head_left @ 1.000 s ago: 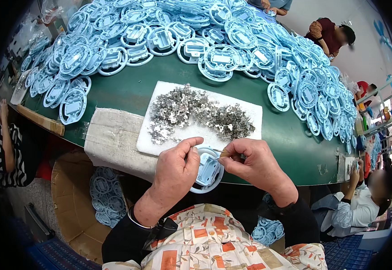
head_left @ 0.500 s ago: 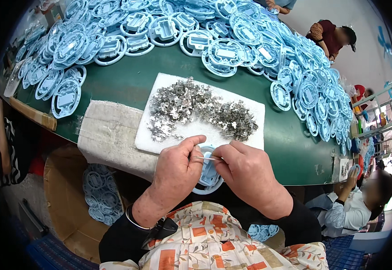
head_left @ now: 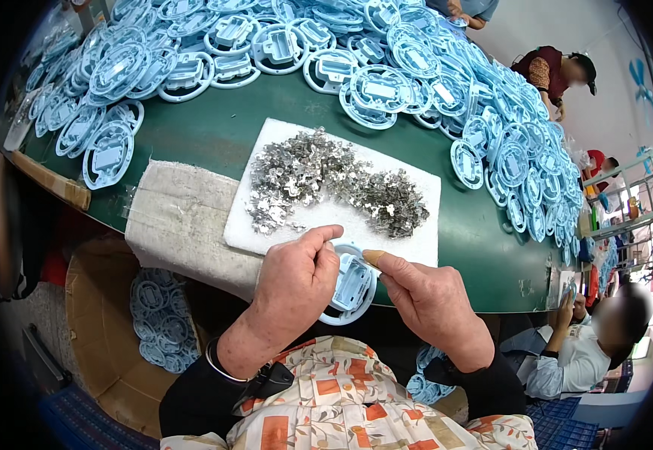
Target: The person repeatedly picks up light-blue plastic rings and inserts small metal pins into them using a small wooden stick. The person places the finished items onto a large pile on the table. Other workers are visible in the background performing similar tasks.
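Reviewer: Where is the workpiece?
Inspector: The blue ring part (head_left: pixel 353 280) is at lower centre, overlapping the near edge of the green table (head_left: pixel 206 131).
Reviewer: Grip?
Inspector: Left hand (head_left: pixel 290 281) grasps its left rim, lower fingers hidden. Right hand (head_left: pixel 435 301) has its forefinger at the upper-right rim; whether it pinches anything, I cannot tell.
Reviewer: Nearby?
Inspector: Metal clips (head_left: pixel 296 171) heaped on a white board (head_left: pixel 425 244), mid-frame.

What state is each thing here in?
Left hand: closed on the left of a blue ring
Right hand: bent, fingertips by that ring's upper right rim
Blue ring: hollow centre facing up
Metal clips: heaped loose
White board: flat, under the clips
Cardboard box: open, other rings inside
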Motion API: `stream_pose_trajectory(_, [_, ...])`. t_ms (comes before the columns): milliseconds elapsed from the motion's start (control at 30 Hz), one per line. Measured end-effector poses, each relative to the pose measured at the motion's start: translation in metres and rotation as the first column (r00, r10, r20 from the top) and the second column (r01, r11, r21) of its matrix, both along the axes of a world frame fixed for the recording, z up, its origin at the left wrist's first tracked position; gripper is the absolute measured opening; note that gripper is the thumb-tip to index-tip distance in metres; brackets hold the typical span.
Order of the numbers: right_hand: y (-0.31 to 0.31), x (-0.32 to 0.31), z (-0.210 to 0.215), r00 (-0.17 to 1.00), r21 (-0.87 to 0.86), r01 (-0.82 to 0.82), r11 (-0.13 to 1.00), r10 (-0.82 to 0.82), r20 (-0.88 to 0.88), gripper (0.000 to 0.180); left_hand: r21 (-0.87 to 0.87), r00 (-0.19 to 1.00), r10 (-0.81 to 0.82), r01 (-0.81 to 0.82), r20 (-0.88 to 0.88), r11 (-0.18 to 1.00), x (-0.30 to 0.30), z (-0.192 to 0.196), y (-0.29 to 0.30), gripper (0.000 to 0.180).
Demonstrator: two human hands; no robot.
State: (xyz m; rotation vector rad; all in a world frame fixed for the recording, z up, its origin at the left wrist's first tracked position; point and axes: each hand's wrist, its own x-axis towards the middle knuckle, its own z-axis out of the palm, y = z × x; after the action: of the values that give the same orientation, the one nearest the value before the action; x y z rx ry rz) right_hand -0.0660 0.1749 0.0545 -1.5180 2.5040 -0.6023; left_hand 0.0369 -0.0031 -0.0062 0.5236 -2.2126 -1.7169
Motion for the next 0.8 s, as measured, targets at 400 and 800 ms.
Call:
stream_pose_trajectory(400, [-0.002, 0.006, 0.014, 0.991, 0.207, 0.008, 0.978, 0.020, -0.129, 0.039, 0.065, 0.999, -0.043, 0.041, 0.026, 0.997, 0.002, 0.004, 0.000, 0.032])
stream_pose_trajectory(800, [-0.005, 0.005, 0.021, 0.993, 0.246, 0.006, 0.969, 0.024, -0.119, 0.032, 0.019, 0.998, -0.047, 0.046, 0.044, 0.999, 0.001, 0.006, -0.001, 0.036])
